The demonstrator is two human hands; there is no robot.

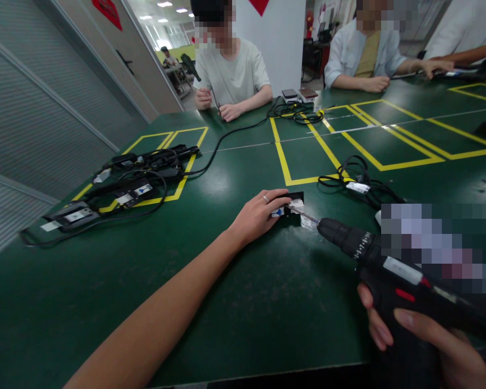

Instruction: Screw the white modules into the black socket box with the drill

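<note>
A black cordless drill [348, 237] is gripped by its handle in my right hand [425, 329], my fingers wrapped round it near the trigger. Its long thin bit points left and its tip reaches a small black part with white and blue labels [295, 204] on the table. My left hand [261, 213], with a ring on one finger, holds that part from the left, fingers over its top. Whether the bit sits in a screw is too small to tell. Some of the part is hidden under my fingers.
The green table [227, 281] carries yellow tape outlines [283, 162]. Black power adapters with cables [146, 178] lie at left, a coiled cable [358, 173] at right. Across the table, one person [237, 75] holds a thin tool; another person [364, 59] sits farther right. Phones [290, 94] lie at the back.
</note>
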